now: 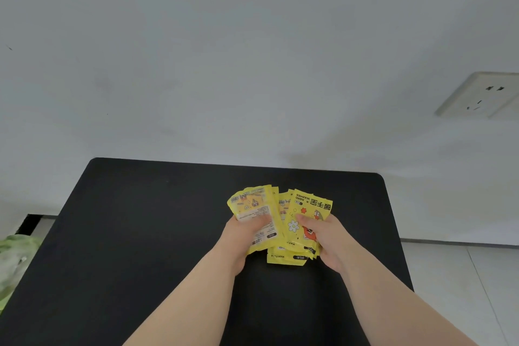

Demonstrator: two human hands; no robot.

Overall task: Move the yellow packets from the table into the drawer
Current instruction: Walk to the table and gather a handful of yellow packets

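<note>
Several yellow hand-warmer packets (309,208) are bunched over the middle of the black table (140,233). My left hand (241,239) grips the left bundle, whose top packet shows its printed back. My right hand (328,239) holds the right bundle, thumb pressed on a packet with a flower and cartoon print. More packets poke out underneath both bundles, near the table surface. No drawer is in view.
A white wall rises behind the table, with a power socket (480,95) at the right. Something green and crumpled (14,258) lies off the table's left edge. Pale floor tiles show to the right of the table.
</note>
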